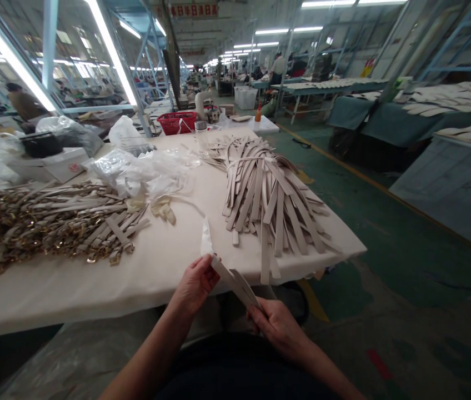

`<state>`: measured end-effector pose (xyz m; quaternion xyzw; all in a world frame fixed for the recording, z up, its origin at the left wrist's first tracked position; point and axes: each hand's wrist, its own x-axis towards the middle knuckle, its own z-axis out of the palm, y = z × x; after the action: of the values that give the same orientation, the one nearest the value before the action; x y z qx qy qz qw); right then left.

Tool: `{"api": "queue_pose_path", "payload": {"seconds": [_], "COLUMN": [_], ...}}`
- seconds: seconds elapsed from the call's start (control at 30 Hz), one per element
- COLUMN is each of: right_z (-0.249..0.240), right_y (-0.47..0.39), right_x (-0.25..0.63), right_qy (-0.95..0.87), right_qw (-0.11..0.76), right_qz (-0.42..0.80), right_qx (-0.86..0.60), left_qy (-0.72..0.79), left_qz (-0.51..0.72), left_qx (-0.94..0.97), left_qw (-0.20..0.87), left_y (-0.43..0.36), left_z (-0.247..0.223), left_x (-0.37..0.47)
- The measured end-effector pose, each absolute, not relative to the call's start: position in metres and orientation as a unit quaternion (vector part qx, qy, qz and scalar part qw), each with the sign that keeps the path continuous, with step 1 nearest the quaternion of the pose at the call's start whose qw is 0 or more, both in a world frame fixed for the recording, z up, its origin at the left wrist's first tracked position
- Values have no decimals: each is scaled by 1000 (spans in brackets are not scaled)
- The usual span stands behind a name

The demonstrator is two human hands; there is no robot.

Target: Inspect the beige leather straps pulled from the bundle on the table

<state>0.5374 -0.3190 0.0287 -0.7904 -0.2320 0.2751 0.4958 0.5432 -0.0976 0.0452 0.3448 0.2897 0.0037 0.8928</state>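
At the near table edge, my left hand [197, 282] is closed in a pinch on the upper end of a light grey-beige strap [226, 273]. A glossy white strip [206, 236] runs up from those fingertips and lies on the table; how it joins the strap is hidden. Lower and to the right, my right hand [276, 321] is wrapped round the lower part of the same strap and a second strap [241, 282] beside it. Just beyond my hands, a large tied bundle of flat straps [264, 194] spreads across the table's right side.
On the cream-covered table [181, 228], a heap of straps with gold buckles [52, 222] lies left. Behind it are clear plastic bags [148, 172], a white box [50, 165] and a lidded jar [200, 133]. A red basket [177, 122] stands further back. Other worktables line the right.
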Motion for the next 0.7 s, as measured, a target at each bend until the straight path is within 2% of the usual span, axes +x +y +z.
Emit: {"api": "queue_pose_path", "payload": {"seconds": [0.17,0.37,0.53,0.7], "right_z": [15,18,12,0], "right_y": [-316,-320,-373,-373], "right_x": [534,536,515,506], "right_qy": [-173,-185,-192,-156], "right_qw": [564,627,579,554], "right_qz": [352,418,401,332], "right_qx": [-727,-631,-684,-747], "left_qy": [266,255,284,246], "left_qz": [-6,-51,-12,-73], "left_qx": [388,405,387,430], "left_qw": [883,877,877,865], "left_y": [-112,-132,-129,-144], "left_z": [27,21,17,7], "left_x": [533,518,516,502]}}
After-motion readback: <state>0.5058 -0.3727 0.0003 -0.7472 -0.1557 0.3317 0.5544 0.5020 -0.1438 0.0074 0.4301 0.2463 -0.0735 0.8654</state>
